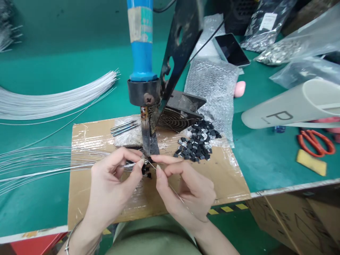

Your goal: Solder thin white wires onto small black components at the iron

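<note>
Under the tip of a blue-handled soldering iron (145, 136), both hands meet over the cardboard sheet (225, 180). My left hand (114, 180) pinches a small part at the end of a thin wire between thumb and index finger; the part's shape is mostly hidden. Thin solder-like wire (177, 195) runs through my right hand (186, 184), whose thumb and index finger are closed on it, its end close to the iron tip. Several small black pieces (147, 173) lie just below the tip.
Black connectors (195, 143) are heaped right of a small fan (180, 111). Loose wires (47, 159) and a thick wire bundle (53, 104) lie left. Bubble wrap (212, 85), a phone (231, 49), red scissors (315, 141) and a yellow sponge (311, 162) are right.
</note>
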Demonstrator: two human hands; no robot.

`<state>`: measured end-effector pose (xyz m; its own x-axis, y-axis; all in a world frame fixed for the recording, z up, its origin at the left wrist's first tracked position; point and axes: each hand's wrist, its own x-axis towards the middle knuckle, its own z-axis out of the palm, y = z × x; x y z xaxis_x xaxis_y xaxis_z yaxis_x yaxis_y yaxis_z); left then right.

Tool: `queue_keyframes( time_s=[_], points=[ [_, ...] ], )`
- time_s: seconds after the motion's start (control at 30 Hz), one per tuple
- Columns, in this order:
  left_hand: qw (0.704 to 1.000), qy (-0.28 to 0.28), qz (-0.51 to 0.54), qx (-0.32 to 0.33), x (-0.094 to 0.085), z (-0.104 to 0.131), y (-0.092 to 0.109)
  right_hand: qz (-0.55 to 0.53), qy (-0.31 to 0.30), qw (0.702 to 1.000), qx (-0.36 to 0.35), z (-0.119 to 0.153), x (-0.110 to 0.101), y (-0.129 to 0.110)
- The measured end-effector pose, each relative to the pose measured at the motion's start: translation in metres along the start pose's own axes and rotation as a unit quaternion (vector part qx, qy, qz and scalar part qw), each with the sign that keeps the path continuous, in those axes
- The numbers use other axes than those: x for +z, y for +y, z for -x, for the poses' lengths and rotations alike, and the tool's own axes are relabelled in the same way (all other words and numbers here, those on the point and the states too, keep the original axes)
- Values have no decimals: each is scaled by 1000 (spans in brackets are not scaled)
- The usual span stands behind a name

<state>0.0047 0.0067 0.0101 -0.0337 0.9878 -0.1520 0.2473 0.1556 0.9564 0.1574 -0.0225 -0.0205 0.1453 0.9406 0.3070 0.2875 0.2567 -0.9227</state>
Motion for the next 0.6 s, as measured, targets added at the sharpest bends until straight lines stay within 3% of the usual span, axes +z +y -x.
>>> queue_keyframes(
  time_s=[0.6],
  points=[
    [1000,-4,-10,0,-2,1,-4,27,-1,1000,-8,-1,1,-3]
  ],
)
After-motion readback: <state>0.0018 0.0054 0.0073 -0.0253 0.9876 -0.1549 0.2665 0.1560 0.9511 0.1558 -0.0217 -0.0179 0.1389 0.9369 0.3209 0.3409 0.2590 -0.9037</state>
